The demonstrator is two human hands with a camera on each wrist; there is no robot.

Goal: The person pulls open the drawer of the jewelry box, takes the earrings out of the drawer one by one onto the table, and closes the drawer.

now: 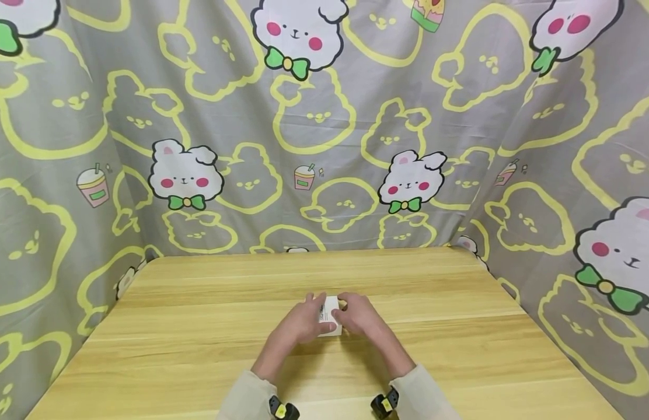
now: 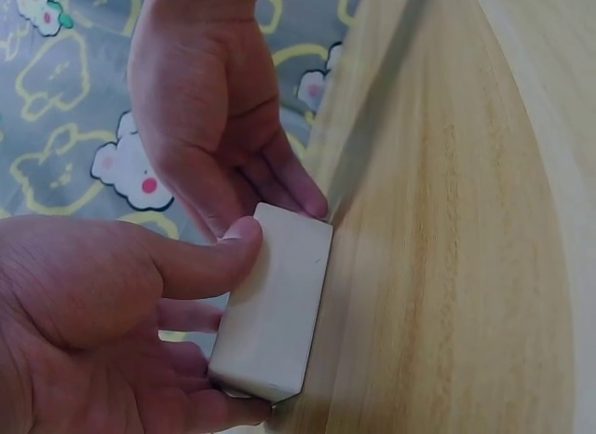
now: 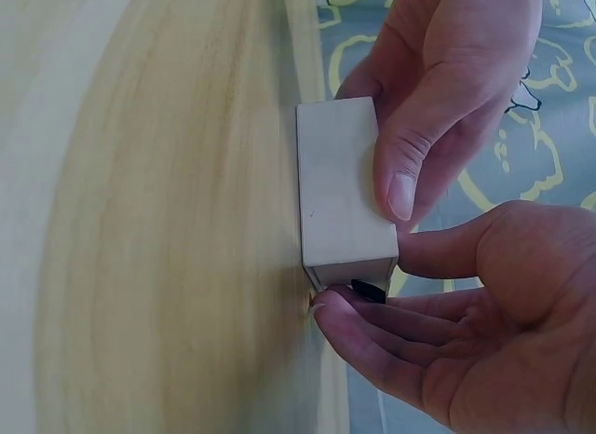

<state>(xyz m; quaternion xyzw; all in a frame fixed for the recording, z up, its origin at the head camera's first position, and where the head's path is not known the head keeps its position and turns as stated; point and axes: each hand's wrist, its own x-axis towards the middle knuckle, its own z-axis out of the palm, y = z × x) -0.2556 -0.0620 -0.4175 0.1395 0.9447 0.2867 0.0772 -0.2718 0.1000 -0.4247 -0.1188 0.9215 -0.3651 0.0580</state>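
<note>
Between both hands, on the table, is a small white box (image 1: 332, 305) with dark lettering on its top face. My left hand (image 1: 303, 319) grips its left end, thumb over the near side and fingers round the end, as the left wrist view shows on the plain white side (image 2: 275, 308). At the opposite end, my right hand (image 1: 358, 314) pinches the box with thumb and fingertips. A small black piece (image 3: 370, 291) sticks out at that end, right by the right fingertips in the right wrist view. Whatever lies inside the box is hidden.
The wood-grain table (image 1: 224, 286) stretches out around the hands. Behind it and at both sides hangs a grey curtain (image 1: 351, 131) with a cartoon rabbit print. Each sleeve has a black and yellow strap (image 1: 285, 409) at the wrist.
</note>
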